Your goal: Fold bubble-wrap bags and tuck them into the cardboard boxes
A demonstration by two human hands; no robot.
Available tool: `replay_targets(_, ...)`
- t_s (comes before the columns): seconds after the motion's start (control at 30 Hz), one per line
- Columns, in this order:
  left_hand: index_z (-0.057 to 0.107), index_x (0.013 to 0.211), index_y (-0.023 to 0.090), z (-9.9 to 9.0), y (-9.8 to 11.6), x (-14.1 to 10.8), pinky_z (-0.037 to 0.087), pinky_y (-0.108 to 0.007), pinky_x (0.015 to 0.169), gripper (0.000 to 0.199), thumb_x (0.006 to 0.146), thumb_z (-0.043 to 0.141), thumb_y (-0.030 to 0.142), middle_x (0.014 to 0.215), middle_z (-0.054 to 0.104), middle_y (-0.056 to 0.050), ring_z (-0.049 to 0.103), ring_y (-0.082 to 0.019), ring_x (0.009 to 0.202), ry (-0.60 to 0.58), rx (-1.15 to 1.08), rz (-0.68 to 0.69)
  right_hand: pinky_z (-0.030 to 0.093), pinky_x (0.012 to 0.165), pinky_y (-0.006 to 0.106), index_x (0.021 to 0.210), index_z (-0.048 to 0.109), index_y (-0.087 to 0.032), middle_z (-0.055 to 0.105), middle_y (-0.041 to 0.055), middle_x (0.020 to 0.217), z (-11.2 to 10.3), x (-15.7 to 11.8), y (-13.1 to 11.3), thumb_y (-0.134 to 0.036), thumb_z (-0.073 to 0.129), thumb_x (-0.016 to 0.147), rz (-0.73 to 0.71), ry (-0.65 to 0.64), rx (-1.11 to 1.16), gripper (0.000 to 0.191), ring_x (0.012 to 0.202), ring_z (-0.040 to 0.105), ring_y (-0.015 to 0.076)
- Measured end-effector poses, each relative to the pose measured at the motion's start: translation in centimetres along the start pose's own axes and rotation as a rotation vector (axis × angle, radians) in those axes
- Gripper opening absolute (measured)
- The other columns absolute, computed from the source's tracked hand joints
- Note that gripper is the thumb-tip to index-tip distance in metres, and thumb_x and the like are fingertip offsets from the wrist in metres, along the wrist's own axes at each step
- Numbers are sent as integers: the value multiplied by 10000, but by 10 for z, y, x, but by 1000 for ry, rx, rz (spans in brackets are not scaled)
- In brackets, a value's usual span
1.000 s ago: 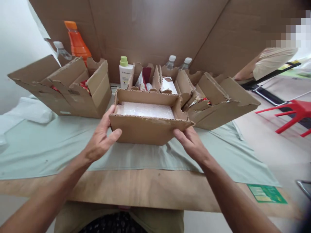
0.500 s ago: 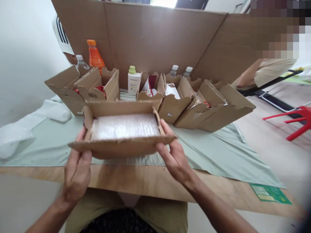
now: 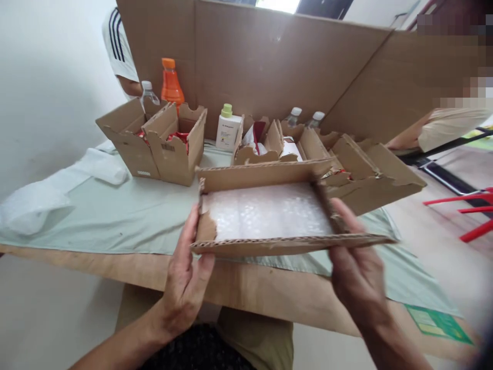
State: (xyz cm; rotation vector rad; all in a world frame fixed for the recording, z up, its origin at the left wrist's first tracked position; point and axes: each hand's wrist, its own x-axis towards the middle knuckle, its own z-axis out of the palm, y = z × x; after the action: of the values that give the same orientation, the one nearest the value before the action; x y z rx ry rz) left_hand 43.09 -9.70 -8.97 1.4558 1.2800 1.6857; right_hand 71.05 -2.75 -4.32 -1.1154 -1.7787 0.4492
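Observation:
An open cardboard box [image 3: 265,248] is held up above the front of the table, tilted so its inside shows. Bubble wrap [image 3: 269,209] lines it; anything beneath the wrap is hidden. My left hand [image 3: 185,282] grips the box's left end, thumb below the front edge. At the right end my right hand [image 3: 358,262] holds it, slightly blurred, fingers behind the side wall. Behind the held box stand several cardboard boxes [image 3: 173,164] with red packets [image 3: 178,136] and other goods inside.
A tall cardboard panel [image 3: 269,67] stands behind an orange bottle [image 3: 172,85] and a white bottle with a green cap [image 3: 228,128]. Bubble wrap [image 3: 34,208] lies on the cloth at left. A green card [image 3: 439,322] is at front right. Other people's arms show behind.
The held box and both my hands have moved right in view, and the box's inside is tipped more toward me. The whole view has shifted a little as well.

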Motion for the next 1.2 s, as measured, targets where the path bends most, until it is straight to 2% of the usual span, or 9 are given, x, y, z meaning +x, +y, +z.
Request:
replay_targets(0.07, 352, 1653, 357, -13, -9, -16, 250, -419, 1350, 632, 1061, 573, 363, 1745, 340, -6, 289, -276, 1622, 120, 22, -90, 342, 1280, 571, 1579, 492, -311, 485, 65, 1645, 28, 2, 7, -577, 591, 1011, 60, -55, 90, 635, 1511, 462, 341)
replay_targets(0.17, 389, 1637, 347, -29, -18, -13, 241, -445, 1349, 631, 1045, 604, 392, 1710, 410, -18, 343, -286, 1601, 257, 81, -140, 384, 1257, 543, 1573, 488, -272, 505, 93, 1627, 77, 30, 13, -687, 591, 966, 99, -139, 245, 743, 1493, 483, 337)
replay_targets(0.3, 310, 1664, 323, -36, -22, 5, 330, -489, 1311, 752, 1004, 668, 367, 1683, 437, -85, 444, -301, 1543, 305, 122, -99, 353, 1279, 524, 1574, 461, -252, 512, 92, 1618, 134, 83, 13, -748, 532, 949, 18, -142, 321, 800, 1508, 460, 318)
replay_targets(0.43, 288, 1666, 323, -26, -22, 5, 367, -528, 1287, 802, 972, 689, 288, 1753, 286, -102, 293, -331, 1618, 269, 151, 37, 304, 1304, 533, 1606, 387, -214, 467, 121, 1645, 168, 119, 17, -710, 470, 975, -4, -104, 268, 807, 1532, 427, 301)
replay_targets(0.53, 265, 1674, 341, -16, -21, -1, 340, -563, 1300, 825, 967, 681, 252, 1775, 225, -88, 227, -342, 1639, 213, 163, 67, 283, 1314, 543, 1630, 325, -191, 375, 139, 1699, 180, 128, 19, -670, 439, 995, 4, -88, 233, 804, 1572, 369, 291)
replay_targets(0.63, 255, 1678, 344, -10, -19, -5, 310, -591, 1313, 831, 968, 675, 248, 1781, 204, -79, 207, -352, 1644, 216, 158, 61, 281, 1321, 533, 1638, 292, -181, 364, 139, 1703, 186, 131, 14, -620, 416, 1020, -52, -81, 214, 768, 1580, 358, 267)
replay_targets(0.77, 259, 1678, 344, -7, -19, -3, 299, -601, 1316, 843, 960, 685, 230, 1784, 190, -71, 165, -349, 1654, 227, 158, 65, 277, 1326, 519, 1612, 328, -152, 394, 150, 1682, 196, 142, 7, -570, 370, 1042, -139, -45, 179, 707, 1572, 366, 252)
replay_targets(0.97, 291, 1665, 364, -9, -26, 0, 337, -604, 1296, 823, 954, 681, 220, 1788, 170, -66, 173, -357, 1652, 187, 231, 90, 191, 1358, 513, 1576, 408, -225, 368, 93, 1698, 201, 144, 13, -551, 325, 1066, -215, -31, 133, 611, 1610, 285, 241)
replay_targets(1.2, 319, 1652, 376, -5, -34, -9, 374, -614, 1271, 805, 953, 679, 203, 1785, 169, -79, 222, -361, 1639, 171, 382, 121, 295, 1322, 515, 1564, 430, -248, 371, 97, 1697, 198, 130, 22, -559, 373, 1053, -186, -34, 200, 601, 1595, 318, 242)
